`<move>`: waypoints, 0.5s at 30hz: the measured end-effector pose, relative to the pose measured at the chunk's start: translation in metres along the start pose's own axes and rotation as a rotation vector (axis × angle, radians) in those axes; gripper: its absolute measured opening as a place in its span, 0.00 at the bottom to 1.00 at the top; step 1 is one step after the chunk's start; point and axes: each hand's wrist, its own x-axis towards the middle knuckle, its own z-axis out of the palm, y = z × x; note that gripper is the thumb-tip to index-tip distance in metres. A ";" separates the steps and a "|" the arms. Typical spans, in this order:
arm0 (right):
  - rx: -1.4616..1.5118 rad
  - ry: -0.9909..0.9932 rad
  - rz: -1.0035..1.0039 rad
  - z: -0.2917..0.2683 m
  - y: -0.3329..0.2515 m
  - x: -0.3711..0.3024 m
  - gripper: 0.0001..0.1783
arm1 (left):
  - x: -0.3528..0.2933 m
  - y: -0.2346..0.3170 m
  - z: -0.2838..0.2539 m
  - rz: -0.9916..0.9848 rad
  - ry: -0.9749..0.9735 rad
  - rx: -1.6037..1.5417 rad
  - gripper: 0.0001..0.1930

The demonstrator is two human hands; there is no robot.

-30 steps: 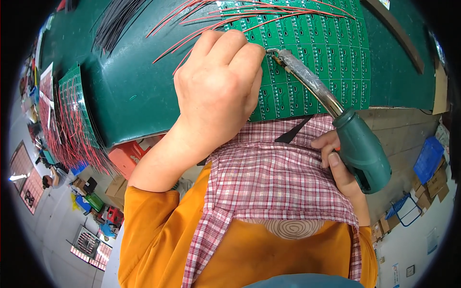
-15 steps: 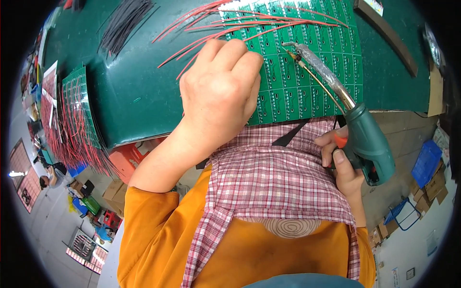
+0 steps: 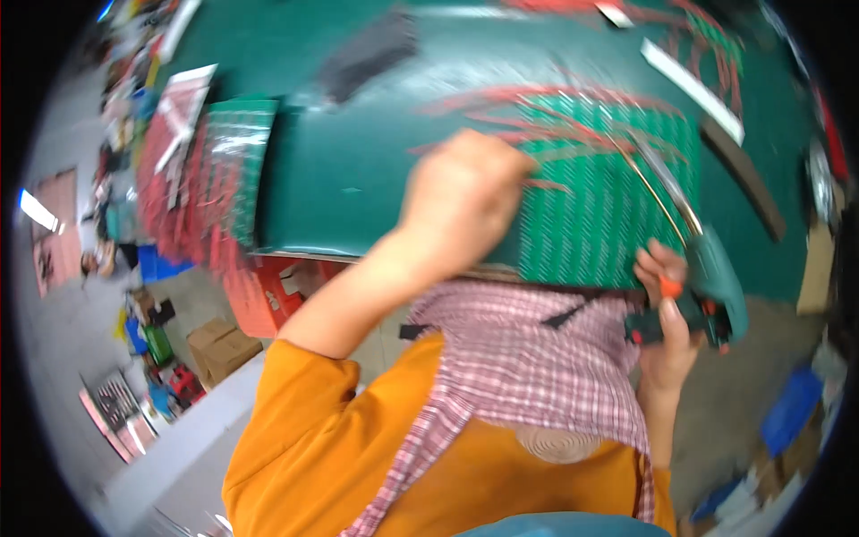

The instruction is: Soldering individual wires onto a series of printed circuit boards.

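My left hand (image 3: pixel 467 201) is closed in a fist over the left edge of a green circuit board panel (image 3: pixel 582 228); motion blurs it. Beside its fingers a red wire end pokes out, though I cannot tell what they pinch. Several thin red wires (image 3: pixel 573 94) lie across the panel's far part and stick out past its left side. In my right hand (image 3: pixel 667 336) is a green soldering gun (image 3: pixel 718 282) with an orange-red trigger. Its metal barrel and thin brass-coloured tube point up-left over the panel, where the tip blurs among the wires.
On the green mat (image 3: pixel 331 192) lies a bundle of black wires (image 3: pixel 371 55). Stacked boards with red wires (image 3: pixel 237 170) hang over the left edge, above an orange-red stool (image 3: pixel 259 300). A brown bar (image 3: pixel 743 179) and white strip (image 3: pixel 689 85) lie right.
My view has swung, so the panel, mat and stacked boards sit lower and further right. More red wires and boards show at the far right. The right hand still grips the soldering gun.
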 end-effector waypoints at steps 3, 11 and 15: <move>0.010 0.061 -0.001 -0.016 0.005 -0.002 0.25 | 0.004 0.000 0.019 0.034 0.000 -0.003 0.06; 0.073 0.068 -0.019 -0.008 0.003 0.003 0.24 | 0.018 -0.002 0.026 0.013 0.143 -0.077 0.06; 0.133 0.029 0.001 0.006 0.002 0.008 0.28 | 0.018 -0.010 0.022 -0.051 0.171 -0.163 0.06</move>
